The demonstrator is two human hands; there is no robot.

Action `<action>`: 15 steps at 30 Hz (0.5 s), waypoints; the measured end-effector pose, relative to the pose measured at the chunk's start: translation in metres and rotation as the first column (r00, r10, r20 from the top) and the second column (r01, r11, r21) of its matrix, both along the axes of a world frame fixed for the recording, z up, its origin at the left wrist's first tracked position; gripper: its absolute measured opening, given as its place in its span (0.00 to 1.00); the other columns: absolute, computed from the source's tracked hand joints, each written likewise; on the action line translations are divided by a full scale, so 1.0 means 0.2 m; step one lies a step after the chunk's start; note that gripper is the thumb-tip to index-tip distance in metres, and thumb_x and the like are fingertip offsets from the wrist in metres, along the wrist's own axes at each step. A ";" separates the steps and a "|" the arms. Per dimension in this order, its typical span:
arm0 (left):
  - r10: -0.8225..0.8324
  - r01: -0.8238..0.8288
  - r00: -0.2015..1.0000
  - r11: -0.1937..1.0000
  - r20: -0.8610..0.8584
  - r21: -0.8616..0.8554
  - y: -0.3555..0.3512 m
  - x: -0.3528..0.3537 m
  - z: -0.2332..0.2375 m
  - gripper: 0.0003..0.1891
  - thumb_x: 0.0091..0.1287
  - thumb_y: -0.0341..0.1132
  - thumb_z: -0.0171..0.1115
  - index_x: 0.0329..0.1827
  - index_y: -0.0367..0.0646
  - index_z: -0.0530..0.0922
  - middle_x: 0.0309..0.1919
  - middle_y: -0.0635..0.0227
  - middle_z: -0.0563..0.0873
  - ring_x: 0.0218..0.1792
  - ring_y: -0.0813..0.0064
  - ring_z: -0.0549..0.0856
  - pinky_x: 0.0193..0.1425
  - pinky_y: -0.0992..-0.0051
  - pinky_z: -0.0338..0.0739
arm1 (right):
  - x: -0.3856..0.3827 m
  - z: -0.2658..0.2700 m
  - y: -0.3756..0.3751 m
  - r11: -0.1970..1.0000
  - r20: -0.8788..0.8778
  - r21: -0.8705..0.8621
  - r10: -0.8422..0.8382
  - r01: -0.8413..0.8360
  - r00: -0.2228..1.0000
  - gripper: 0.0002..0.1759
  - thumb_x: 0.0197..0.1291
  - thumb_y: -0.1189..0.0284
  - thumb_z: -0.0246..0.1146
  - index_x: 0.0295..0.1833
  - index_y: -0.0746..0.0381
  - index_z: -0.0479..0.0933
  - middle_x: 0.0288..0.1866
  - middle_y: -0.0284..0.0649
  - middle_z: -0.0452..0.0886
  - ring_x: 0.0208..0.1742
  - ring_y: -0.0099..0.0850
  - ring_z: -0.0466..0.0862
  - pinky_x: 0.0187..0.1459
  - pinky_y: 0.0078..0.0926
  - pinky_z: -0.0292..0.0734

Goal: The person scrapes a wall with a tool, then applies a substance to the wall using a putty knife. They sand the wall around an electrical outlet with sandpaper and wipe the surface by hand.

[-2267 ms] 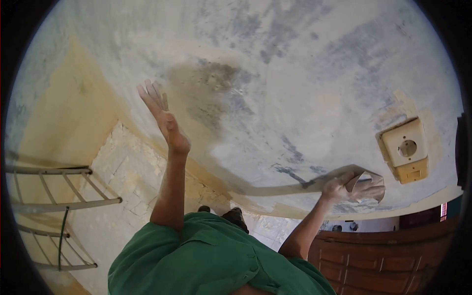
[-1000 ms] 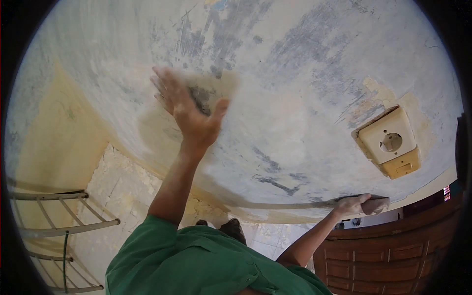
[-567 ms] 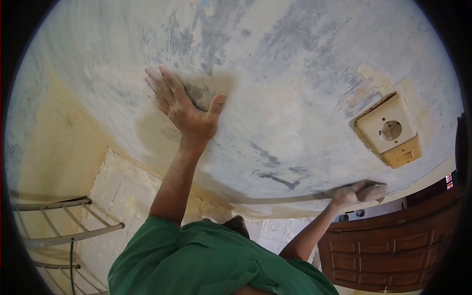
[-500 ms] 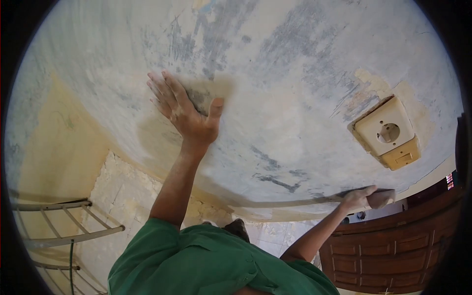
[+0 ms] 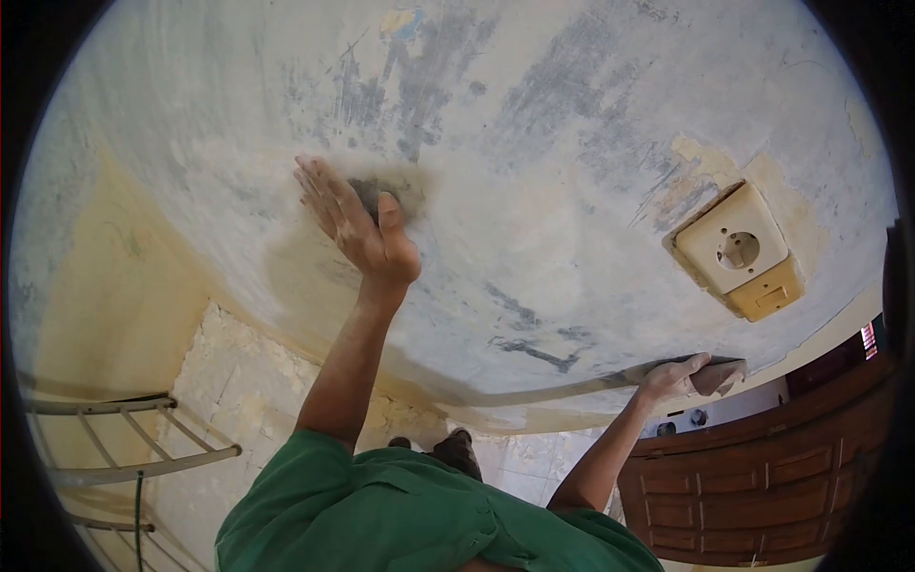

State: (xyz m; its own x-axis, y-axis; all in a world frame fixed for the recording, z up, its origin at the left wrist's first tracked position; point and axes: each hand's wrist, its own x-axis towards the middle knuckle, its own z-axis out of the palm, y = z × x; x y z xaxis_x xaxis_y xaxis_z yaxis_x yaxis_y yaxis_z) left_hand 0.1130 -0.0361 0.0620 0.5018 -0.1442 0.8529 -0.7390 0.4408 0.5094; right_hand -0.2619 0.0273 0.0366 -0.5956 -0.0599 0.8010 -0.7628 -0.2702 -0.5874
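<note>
The left hand (image 5: 357, 224) lies flat on the wall (image 5: 534, 143), palm down, with its fingers (image 5: 324, 191) stretched out and close together. They hold nothing and half cover a dark patch (image 5: 367, 188) in the worn paint. Half a second ago the thumb stood well out to the side. Now it is drawn in beside the forefinger, and the hand has shifted only slightly, so it looks like a brace resettling rather than a hand leaving.

The right hand (image 5: 672, 378) is low on the wall, at its bottom edge just above the door (image 5: 762, 477). Its fingers are closed around a folded sheet (image 5: 717, 375) of brown paper and press it against the pale strip there. Compared with the earlier frames, the hand and sheet have pulled back a little along that edge. This suggests short back-and-forth rubbing in one spot, with the strip not yet worked past it.

The socket (image 5: 739, 253) sits above the right hand, well apart from it. A metal rack (image 5: 124, 458) stands on the floor (image 5: 248, 372) near the wall's lower left corner.
</note>
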 end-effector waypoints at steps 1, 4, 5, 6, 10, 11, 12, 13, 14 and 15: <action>0.003 -0.003 1.000 1.000 0.007 -0.013 0.00 0.00 0.00 0.34 0.72 0.48 0.38 0.72 0.29 0.52 0.72 0.40 0.49 0.73 0.41 0.46 0.73 0.49 0.36 | 0.01 0.02 0.00 1.000 0.082 0.009 0.022 -0.023 0.996 0.33 0.71 0.65 0.49 0.71 0.75 0.48 0.74 0.58 0.51 0.71 0.44 0.58 0.70 0.35 0.56; -0.014 0.015 1.000 0.997 0.014 -0.076 0.00 0.02 -0.04 0.29 0.71 0.45 0.42 0.69 0.31 0.62 0.71 0.40 0.54 0.72 0.40 0.51 0.73 0.48 0.41 | 0.08 -0.07 -0.07 0.983 -0.109 -0.158 0.074 -0.090 0.991 0.31 0.70 0.66 0.49 0.70 0.77 0.51 0.72 0.59 0.53 0.71 0.44 0.59 0.69 0.37 0.57; -0.042 0.045 0.999 0.992 0.021 -0.119 0.00 0.03 -0.04 0.27 0.71 0.43 0.44 0.66 0.31 0.66 0.70 0.40 0.57 0.72 0.39 0.53 0.72 0.48 0.44 | 0.14 -0.09 -0.06 0.980 -0.150 -0.170 0.073 -0.099 0.986 0.31 0.70 0.67 0.48 0.69 0.77 0.51 0.72 0.59 0.53 0.71 0.44 0.58 0.69 0.39 0.56; -0.041 0.043 0.999 0.992 0.020 -0.119 0.00 0.03 -0.05 0.27 0.71 0.43 0.44 0.66 0.31 0.66 0.70 0.40 0.57 0.72 0.39 0.53 0.72 0.48 0.44 | 0.17 -0.09 0.01 0.963 -0.366 0.001 -0.252 0.271 0.896 0.31 0.69 0.67 0.48 0.68 0.78 0.52 0.72 0.61 0.53 0.71 0.48 0.57 0.70 0.44 0.53; 0.006 -0.003 1.000 0.994 0.026 -0.109 0.00 0.02 -0.04 0.25 0.72 0.40 0.43 0.65 0.31 0.69 0.69 0.41 0.60 0.71 0.41 0.55 0.72 0.50 0.47 | 0.21 -0.13 0.00 0.999 -0.188 -0.052 -0.026 0.016 0.982 0.30 0.68 0.67 0.49 0.67 0.78 0.56 0.72 0.63 0.52 0.72 0.53 0.55 0.70 0.46 0.50; 0.035 -0.030 0.998 0.995 0.055 -0.096 0.01 0.02 -0.04 0.24 0.73 0.39 0.42 0.65 0.30 0.67 0.70 0.43 0.59 0.72 0.44 0.55 0.73 0.52 0.48 | 0.20 -0.13 0.01 0.998 -0.218 -0.050 -0.058 0.048 0.974 0.30 0.68 0.67 0.50 0.67 0.78 0.56 0.72 0.63 0.52 0.72 0.53 0.55 0.70 0.46 0.50; 0.033 -0.028 0.998 0.996 0.058 -0.088 0.00 0.02 -0.04 0.24 0.73 0.39 0.42 0.65 0.30 0.67 0.70 0.43 0.59 0.72 0.44 0.55 0.73 0.52 0.48 | 0.19 -0.12 0.00 0.996 -0.247 -0.053 -0.088 0.078 0.965 0.30 0.68 0.66 0.50 0.67 0.77 0.57 0.72 0.63 0.52 0.73 0.53 0.54 0.70 0.47 0.50; 0.034 -0.028 0.998 0.994 0.056 -0.103 0.00 0.02 -0.05 0.26 0.74 0.41 0.40 0.66 0.30 0.66 0.70 0.43 0.59 0.72 0.44 0.55 0.73 0.52 0.47 | 0.18 -0.11 0.00 0.992 -0.272 -0.056 -0.120 0.109 0.955 0.30 0.68 0.66 0.50 0.67 0.77 0.58 0.72 0.63 0.52 0.73 0.54 0.54 0.71 0.47 0.49; 0.031 -0.024 0.998 0.993 0.059 -0.120 -0.01 0.02 -0.05 0.27 0.74 0.44 0.38 0.66 0.30 0.65 0.70 0.43 0.59 0.72 0.44 0.54 0.73 0.51 0.47 | 0.16 -0.10 -0.01 0.988 -0.291 -0.061 -0.155 0.143 0.944 0.30 0.68 0.66 0.51 0.66 0.77 0.59 0.72 0.63 0.52 0.73 0.54 0.54 0.71 0.47 0.49; 0.016 -0.006 0.997 0.993 0.081 -0.116 -0.01 0.02 -0.07 0.27 0.74 0.44 0.38 0.66 0.30 0.65 0.70 0.43 0.59 0.72 0.44 0.54 0.73 0.51 0.47 | 0.12 -0.08 -0.01 0.980 -0.337 -0.073 -0.198 0.184 0.920 0.30 0.68 0.64 0.52 0.67 0.76 0.59 0.72 0.62 0.53 0.73 0.53 0.54 0.71 0.46 0.49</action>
